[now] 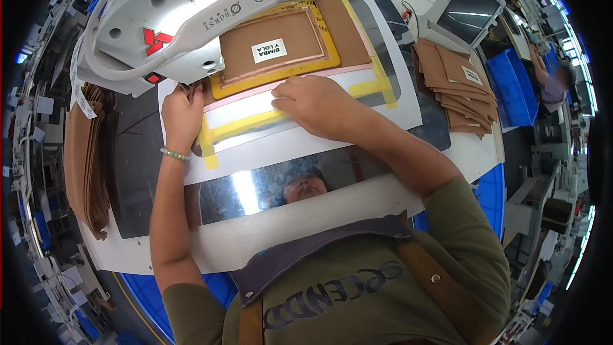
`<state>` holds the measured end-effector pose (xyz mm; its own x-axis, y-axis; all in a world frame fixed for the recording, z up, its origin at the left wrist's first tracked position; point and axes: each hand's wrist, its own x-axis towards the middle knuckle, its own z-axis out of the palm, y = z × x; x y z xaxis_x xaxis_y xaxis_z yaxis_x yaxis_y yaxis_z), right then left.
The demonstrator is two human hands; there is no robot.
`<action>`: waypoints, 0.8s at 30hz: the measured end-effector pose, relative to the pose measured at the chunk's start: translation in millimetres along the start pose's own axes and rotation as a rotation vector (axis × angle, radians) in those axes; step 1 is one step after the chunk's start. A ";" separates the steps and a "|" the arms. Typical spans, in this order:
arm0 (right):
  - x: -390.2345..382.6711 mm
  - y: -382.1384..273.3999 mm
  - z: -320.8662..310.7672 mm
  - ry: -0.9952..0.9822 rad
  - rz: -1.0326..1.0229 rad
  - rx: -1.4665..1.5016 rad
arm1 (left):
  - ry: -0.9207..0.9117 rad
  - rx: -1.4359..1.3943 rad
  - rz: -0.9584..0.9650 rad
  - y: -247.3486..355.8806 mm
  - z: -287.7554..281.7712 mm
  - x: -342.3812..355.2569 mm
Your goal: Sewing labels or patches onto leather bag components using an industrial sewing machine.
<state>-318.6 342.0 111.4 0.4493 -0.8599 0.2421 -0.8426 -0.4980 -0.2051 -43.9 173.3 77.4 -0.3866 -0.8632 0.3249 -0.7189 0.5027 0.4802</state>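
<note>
A brown flat panel [348, 32] lies on a white sheet under the machine head. On top of it rests a yellow rectangular frame [332, 57] around a brown inner area with a white label [269, 51]. My left hand [182, 117] is closed in a pinch at the left end of the panel, by the frame's near left corner; the thing between its fingertips is too small to make out. Along the panel's near edge, over a pinkish strip [255, 99], my right hand [317, 106] rests with fingers curled together. Its fingertips are partly hidden.
The white machine head [153, 9] with a grey cable overhangs the far left. Yellow tape [249, 126] borders the work spot. A shiny metal plate [255, 195] lies nearer me. Brown panels stack at left [86, 160] and right [456, 83], by a screen [469, 9] and blue bin [513, 89].
</note>
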 end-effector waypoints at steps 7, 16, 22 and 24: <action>-3.1 -1.1 -0.1 0.053 -0.077 -0.048 | -0.116 0.083 0.023 -17.6 -71.2 -8.1; -0.2 -5.0 -6.9 0.094 0.044 0.107 | -0.561 0.033 -0.554 -75.4 -245.5 -168.9; 5.0 -8.2 -5.8 0.078 0.108 0.129 | 0.013 -0.206 -0.803 -137.7 -235.0 -232.6; 6.3 -5.4 -2.6 0.092 0.138 0.159 | 0.156 -0.156 -0.730 -148.2 -217.5 -236.7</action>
<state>-312.0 339.6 116.5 0.2980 -0.9109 0.2855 -0.8333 -0.3942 -0.3877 279.8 313.5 106.6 0.2499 -0.9682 -0.0134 -0.6660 -0.1820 0.7234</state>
